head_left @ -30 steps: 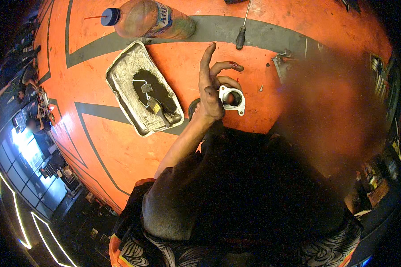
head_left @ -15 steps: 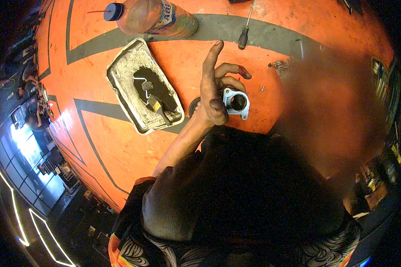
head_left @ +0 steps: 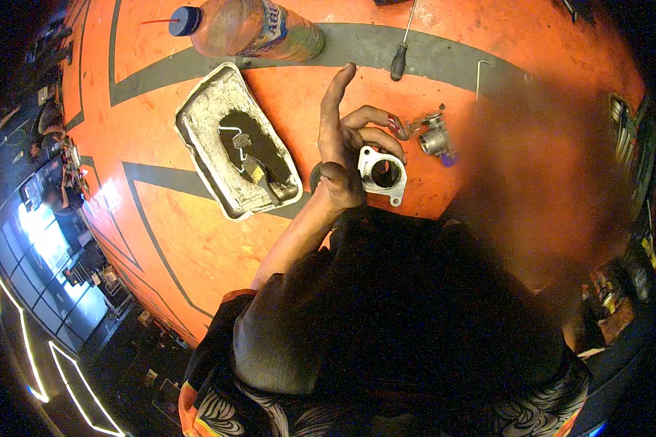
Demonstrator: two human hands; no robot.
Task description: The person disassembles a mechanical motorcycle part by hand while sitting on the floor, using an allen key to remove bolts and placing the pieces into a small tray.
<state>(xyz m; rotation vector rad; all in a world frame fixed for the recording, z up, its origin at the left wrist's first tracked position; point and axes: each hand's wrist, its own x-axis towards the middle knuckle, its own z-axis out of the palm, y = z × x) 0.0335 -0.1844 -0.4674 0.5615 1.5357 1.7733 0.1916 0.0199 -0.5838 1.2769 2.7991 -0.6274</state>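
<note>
- Tray (head_left: 197, 127): a battered metal tray lies on the orange table (head_left: 168, 233), left of the hand. Dark liquid pools in its middle, with a small brush (head_left: 259, 175) and a bent wire (head_left: 229, 132) lying in it.
- Bottle (head_left: 248, 29): a plastic bottle with a blue cap lies on its side at the table's far edge, above the tray and well apart from the hand.
- Left hand (head_left: 346, 149): raised over the table just right of the tray, forearm coming up from the lower middle. The forefinger sticks straight up, away from the others; the remaining fingers curl over and the thumb is bent in below them. Together they hold the flange at its left edge.
- Flange (head_left: 383, 175): a pale metal piece with a round bore and eared corners, held at the hand's right side, just above the table and near the person's dark clothing.
- Screwdriver (head_left: 401, 54): a dark-handled one lies on the grey stripe beyond the hand, shaft pointing away.
- Valve (head_left: 434, 138): a small metal fitting with a bluish end lies on the table just right of the fingertips, not touching the flange.
- Rod (head_left: 479, 76): a thin bent rod lies beyond the valve.
- Right hand: the right of the view is a blur, so I cannot tell where it is or how it is held.
</note>
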